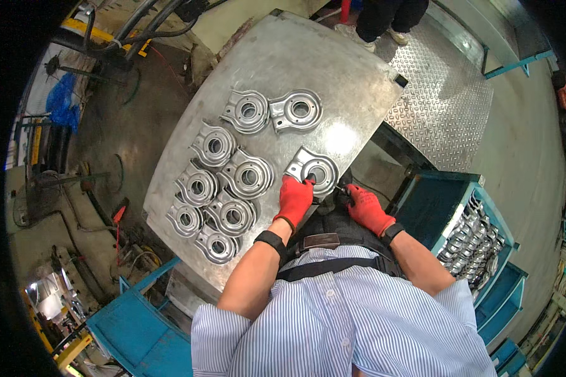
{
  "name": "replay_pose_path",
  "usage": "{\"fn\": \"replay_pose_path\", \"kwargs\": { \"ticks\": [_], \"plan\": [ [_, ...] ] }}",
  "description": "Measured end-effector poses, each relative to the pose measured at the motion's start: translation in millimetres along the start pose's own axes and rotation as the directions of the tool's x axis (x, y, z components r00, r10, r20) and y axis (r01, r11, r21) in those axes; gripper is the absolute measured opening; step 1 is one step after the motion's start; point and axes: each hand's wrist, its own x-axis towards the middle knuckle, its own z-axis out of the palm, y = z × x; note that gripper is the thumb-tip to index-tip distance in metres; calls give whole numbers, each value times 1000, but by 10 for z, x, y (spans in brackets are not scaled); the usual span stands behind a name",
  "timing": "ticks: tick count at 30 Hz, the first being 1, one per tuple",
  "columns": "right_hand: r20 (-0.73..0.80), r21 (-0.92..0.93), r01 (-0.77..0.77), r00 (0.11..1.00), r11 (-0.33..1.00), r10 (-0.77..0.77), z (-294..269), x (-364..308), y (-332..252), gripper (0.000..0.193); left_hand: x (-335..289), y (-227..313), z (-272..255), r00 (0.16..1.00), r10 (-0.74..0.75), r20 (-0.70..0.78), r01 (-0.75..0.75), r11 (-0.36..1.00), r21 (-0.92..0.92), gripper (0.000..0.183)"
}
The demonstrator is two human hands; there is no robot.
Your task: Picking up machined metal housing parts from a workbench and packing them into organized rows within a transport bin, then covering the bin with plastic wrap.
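A stamped metal bracket (321, 168) with a round ringed opening lies near the right edge of the metal table. My left hand (295, 200), in a red glove with dark fingertips, is closed on the bracket's near rim. Just off the table edge, in front of my waist, my right hand (366, 210) wears a matching glove. Its fingers are curled together around a small thin item whose tip points toward the bracket; its kind is too small to tell. Several similar brackets (248, 174) lie in a group on the left part of the table.
The bare steel tabletop (308, 60) stretches away from me. At my right stands a blue bin (440, 177) beside a heap of metal parts (475, 242). A person's legs (383, 19) show on the tread plate (443, 100) beyond. A blue cart (138, 323) is at lower left.
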Motion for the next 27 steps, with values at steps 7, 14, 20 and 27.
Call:
{"fn": "replay_pose_path", "kwargs": {
  "ticks": [7, 14, 20, 27],
  "plan": [
    [17, 21, 32, 999, 999, -32, -10, 26, 47, 43, -93, 143, -45, 988, -151, 18, 150, 988, 32, 51],
    [-53, 13, 75, 996, 997, -74, -3, 8, -5, 42, -139, 87, -7, 998, -44, -37, 39, 991, -126, 37],
    [-85, 95, 87, 993, 992, -79, -71, -28, -93, 37, -278, 231, -160, 990, -128, -58, 115, 976, -187, 44],
    [-159, 307, -12, 985, 952, 64, -93, -319, 44, 34, -901, 363, -977, 991, 8, -135, -30, 986, -163, 40]
  ]
}}
